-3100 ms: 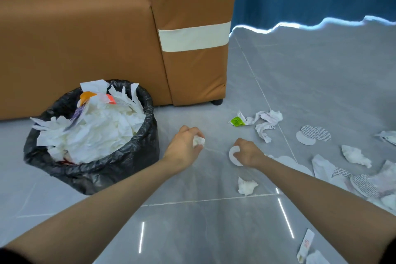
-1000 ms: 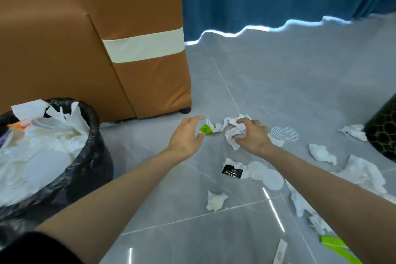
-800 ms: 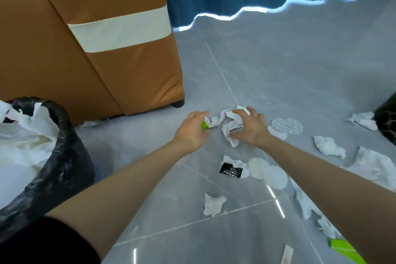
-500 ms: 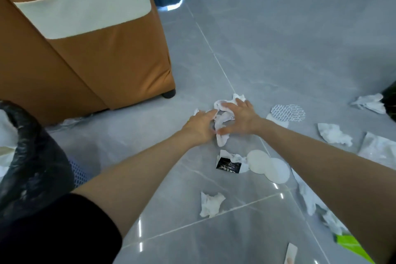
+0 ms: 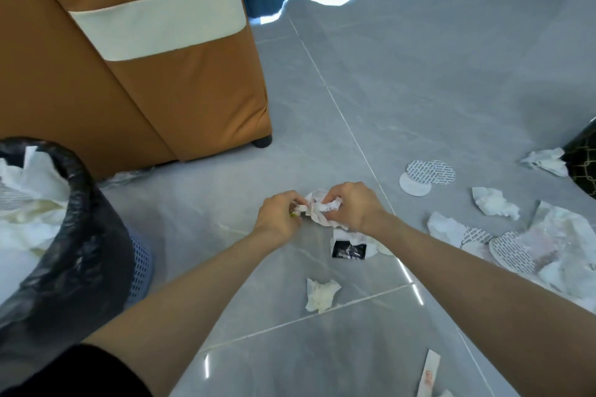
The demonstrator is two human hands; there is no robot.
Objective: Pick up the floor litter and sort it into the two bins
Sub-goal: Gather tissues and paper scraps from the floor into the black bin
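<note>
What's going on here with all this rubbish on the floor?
A person is gathering litter off a grey tiled floor. The left hand and right hand both grip one crumpled white paper wad between them. A black-lined bin stuffed with white paper stands at the left, and a dark second bin shows at the right edge. A tissue scrap, a black wrapper and round foil seals lie ungathered.
</note>
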